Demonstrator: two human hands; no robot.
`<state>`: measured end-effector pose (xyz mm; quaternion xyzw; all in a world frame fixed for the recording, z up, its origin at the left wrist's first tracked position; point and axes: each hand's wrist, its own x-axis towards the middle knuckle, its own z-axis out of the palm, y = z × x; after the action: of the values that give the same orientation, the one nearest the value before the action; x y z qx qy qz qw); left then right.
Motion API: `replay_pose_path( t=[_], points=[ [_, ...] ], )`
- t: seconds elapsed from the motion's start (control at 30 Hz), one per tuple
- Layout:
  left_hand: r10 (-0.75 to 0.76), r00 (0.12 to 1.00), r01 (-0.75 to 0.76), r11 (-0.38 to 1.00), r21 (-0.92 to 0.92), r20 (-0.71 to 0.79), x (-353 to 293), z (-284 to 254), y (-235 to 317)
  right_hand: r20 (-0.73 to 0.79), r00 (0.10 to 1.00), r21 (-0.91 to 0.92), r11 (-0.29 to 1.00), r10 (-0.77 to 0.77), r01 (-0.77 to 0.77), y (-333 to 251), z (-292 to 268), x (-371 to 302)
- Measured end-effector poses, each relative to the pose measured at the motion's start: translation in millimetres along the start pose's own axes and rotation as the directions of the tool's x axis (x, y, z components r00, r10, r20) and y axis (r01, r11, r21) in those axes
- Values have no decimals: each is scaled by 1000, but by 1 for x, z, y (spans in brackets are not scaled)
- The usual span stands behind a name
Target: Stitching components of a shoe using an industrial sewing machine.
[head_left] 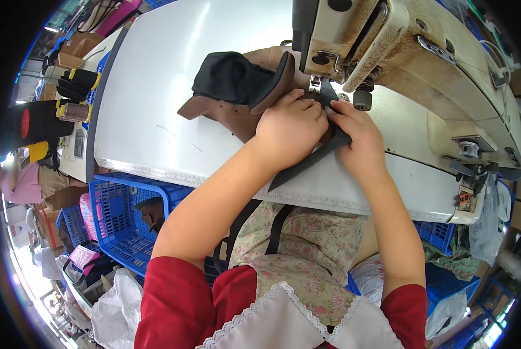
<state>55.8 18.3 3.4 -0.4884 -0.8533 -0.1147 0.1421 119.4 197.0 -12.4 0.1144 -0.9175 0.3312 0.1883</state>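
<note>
A brown, leather-like sewn piece with small holes lies on the white table, with black fabric bulging from its top. My left hand presses on its right part, fingers curled and close together beside the presser foot of the sewing machine. A dark strip runs from between my hands toward the table's front edge. My right hand is closed on the strip's upper part, thumb and fingers just right of the needle area. My hands partly hide where the strip meets the brown piece.
The sewing machine's arm stands over the right of the table. A blue plastic basket holding a dark item stands below the table's left front. Thread spools are at the far left. A clear plastic bag hangs at the right end.
</note>
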Motion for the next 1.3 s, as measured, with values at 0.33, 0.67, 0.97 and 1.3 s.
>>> replay_pose_path(
  t=[0.33,0.67,0.97,1.3],
  points=[
    [141,990,-141,989,-37,10,3,-5,-27,-52,998,-79,997,23,-27,-13,12,1],
    [161,987,-158,984,-79,23,1,-16,-27,-146,979,12,989,146,-146,-19,14,-2],
    [133,991,-132,944,-302,-15,2,-10,-39,-165,982,0,995,94,-95,-13,16,-3],
    [87,995,-101,925,-366,-55,2,-6,-42,-107,991,-44,995,80,-85,-17,13,-2]
  ],
)
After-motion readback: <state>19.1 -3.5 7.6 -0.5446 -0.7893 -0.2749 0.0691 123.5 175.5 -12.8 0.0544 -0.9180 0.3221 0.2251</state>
